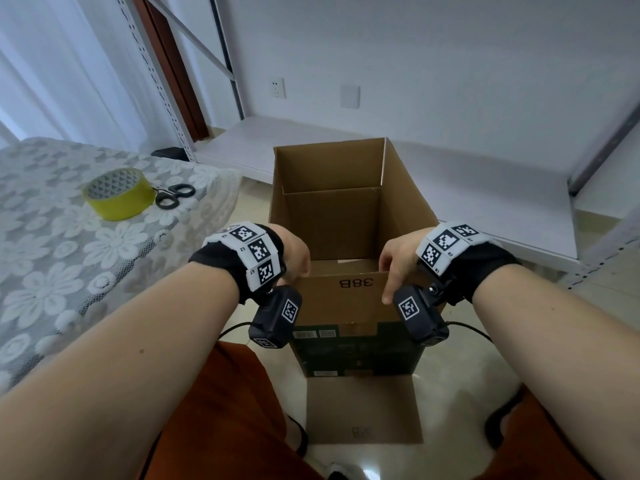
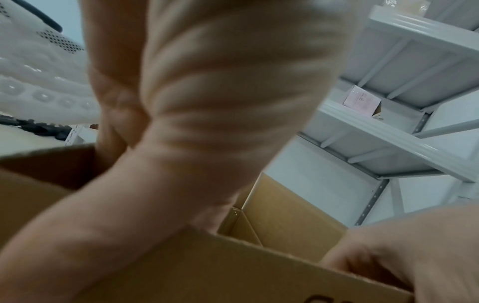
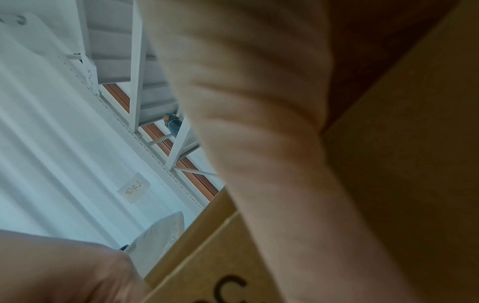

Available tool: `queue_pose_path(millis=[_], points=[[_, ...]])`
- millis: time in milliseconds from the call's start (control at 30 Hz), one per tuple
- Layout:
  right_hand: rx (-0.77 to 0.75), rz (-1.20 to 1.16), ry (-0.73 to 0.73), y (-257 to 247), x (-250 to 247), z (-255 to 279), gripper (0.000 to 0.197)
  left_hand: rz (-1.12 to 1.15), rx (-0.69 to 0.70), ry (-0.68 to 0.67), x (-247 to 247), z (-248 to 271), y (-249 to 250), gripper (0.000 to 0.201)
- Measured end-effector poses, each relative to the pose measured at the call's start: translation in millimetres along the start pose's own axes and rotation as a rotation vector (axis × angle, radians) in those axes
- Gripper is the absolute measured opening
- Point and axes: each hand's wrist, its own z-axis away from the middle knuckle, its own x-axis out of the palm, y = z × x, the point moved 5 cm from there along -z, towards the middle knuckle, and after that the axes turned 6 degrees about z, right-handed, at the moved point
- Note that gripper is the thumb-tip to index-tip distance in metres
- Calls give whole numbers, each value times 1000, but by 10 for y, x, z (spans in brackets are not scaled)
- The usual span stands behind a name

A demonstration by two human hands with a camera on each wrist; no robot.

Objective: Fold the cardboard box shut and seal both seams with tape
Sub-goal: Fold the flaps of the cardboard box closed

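The cardboard box [image 1: 346, 216] stands open on the floor at frame centre, with one flap lying flat on the floor at the lower centre. The left hand [image 1: 294, 252] and right hand [image 1: 398, 261] each pinch a top corner of the near flap [image 1: 343, 296], fingers curled over its edge. Uneven pulling could crease it crookedly or tip the box. The tape roll [image 1: 119, 194] and scissors [image 1: 175, 195] wait upper left; an awkward reach risks the flaps springing open.

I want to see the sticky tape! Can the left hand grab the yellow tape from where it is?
Probably yes. The yellow tape lies open on the lace table, nothing between. But the left hand grips the box flap and must release it.
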Motion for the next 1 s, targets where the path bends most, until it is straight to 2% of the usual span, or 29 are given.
queue_pose_path(millis=[133,333,467,633,800,933,1000], points=[[12,28,18,36,-26,0,53,0,11,-7,19,-33,26,51],[71,91,40,161,-17,7,42,72,-24,-7,61,-147,-63,42],[86,86,41,207,-29,-32,43,81,-32,-3,69,-186,-74,42],[83,40,56,140,-12,-114,53,105,-24,1,39,-184,-69,40],[100,-93,87,133,-60,-154,75,175,-41,71,95,-222,-171,43],[97,-175,89,124,-106,-109,81,269,-57,125,103,-213,-200,46],[109,-198,139,139,-114,-104,81,334,-65,187,78,-221,-204,48]])
